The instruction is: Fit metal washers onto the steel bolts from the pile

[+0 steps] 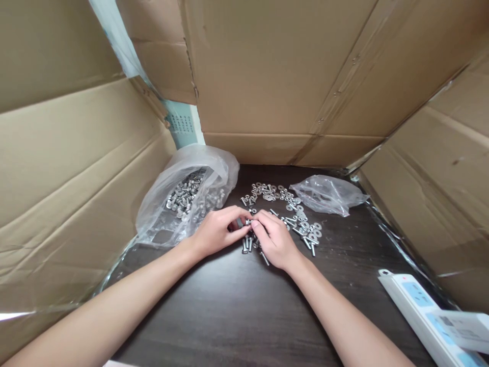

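Over the dark table, my left hand [217, 229] and my right hand [275, 239] meet at the fingertips. Between them is a small metal bolt [248, 222], lying roughly sideways. My left thumb and forefinger pinch one end of it; the right fingers close around the other end and hide it. Whether a nut or washer sits on the bolt is too small to tell. Several bolts [247, 244] lie on the table just below the hands. Loose bolts, nuts and washers [305, 229] spread beyond and to the right of my right hand.
A clear plastic bag [153, 214] full of metal fasteners [185, 196] lies open on the left. Another crumpled clear bag [330, 193] rests at the back right. Cardboard walls [282, 76] enclose the table [214, 316]. A white power strip [408, 311] stands at the right front.
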`<state>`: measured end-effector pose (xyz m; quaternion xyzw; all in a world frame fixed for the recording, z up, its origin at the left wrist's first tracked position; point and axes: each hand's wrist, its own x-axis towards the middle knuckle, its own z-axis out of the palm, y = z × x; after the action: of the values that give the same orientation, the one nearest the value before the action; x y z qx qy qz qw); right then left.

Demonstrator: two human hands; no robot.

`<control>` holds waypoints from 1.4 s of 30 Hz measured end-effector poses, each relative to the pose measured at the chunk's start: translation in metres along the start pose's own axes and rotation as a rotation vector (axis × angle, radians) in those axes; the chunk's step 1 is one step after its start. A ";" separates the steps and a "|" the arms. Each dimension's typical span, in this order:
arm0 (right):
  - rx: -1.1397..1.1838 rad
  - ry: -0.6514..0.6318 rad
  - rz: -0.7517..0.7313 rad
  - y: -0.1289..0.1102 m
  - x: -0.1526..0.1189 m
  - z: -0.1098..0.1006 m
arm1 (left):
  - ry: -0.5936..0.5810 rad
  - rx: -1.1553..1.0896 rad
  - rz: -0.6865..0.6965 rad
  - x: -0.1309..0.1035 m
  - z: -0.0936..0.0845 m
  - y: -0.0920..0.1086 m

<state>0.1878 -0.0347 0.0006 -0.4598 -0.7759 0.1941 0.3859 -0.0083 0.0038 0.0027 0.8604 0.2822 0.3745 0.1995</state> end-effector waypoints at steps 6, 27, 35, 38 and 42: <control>-0.002 0.002 -0.005 0.000 0.000 0.000 | -0.017 0.006 -0.007 -0.001 -0.001 0.000; 0.015 0.007 0.025 0.000 -0.001 0.000 | -0.032 -0.005 -0.060 0.000 0.001 -0.002; 0.029 0.024 0.015 -0.001 0.000 0.000 | -0.020 -0.009 -0.056 0.000 0.001 -0.001; 0.019 0.017 0.009 0.000 0.000 0.001 | -0.022 -0.004 -0.052 0.000 0.001 -0.001; 0.017 0.021 0.000 0.001 0.000 0.001 | -0.023 -0.010 -0.042 0.000 0.001 0.000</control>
<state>0.1876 -0.0346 -0.0006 -0.4586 -0.7702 0.1957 0.3977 -0.0081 0.0041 0.0019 0.8575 0.2959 0.3617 0.2151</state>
